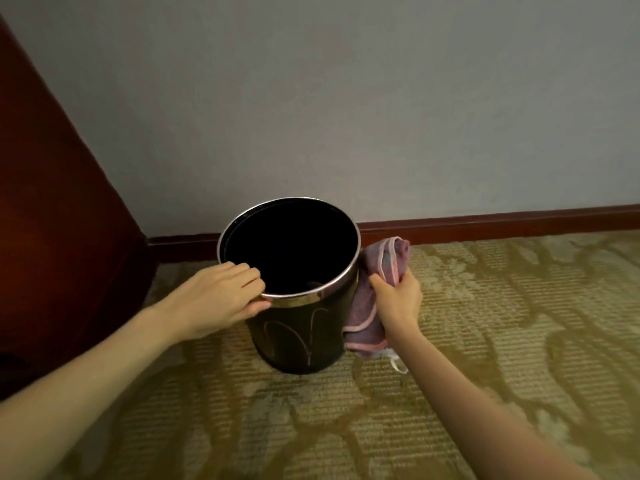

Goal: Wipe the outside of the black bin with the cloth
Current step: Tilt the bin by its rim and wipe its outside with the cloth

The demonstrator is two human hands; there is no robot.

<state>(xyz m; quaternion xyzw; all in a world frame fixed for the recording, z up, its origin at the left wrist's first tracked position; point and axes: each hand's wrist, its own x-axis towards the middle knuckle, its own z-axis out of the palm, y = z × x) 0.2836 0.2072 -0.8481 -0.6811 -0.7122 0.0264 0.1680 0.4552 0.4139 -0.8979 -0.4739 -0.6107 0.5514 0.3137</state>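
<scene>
patterned carpet [502,341], grey wall [346,98] | left hand [221,292] grips black bin [294,334] rim | right hand [398,296] clutches cloth [363,308], seemingly against bin

I see a patterned olive-gold carpet [485,341] (ribbed weave) carrying everything: the black bin [294,341] stands on it between the left hand [221,292] and right hand [398,296], with dark wooden furniture [52,237] standing left of the left hand.

The light is kept dim and even, with a warm cast. A faint glint is carried on the rim of the black bin [301,301], its inside lost in darkness. Detail is softened throughout.
</scene>
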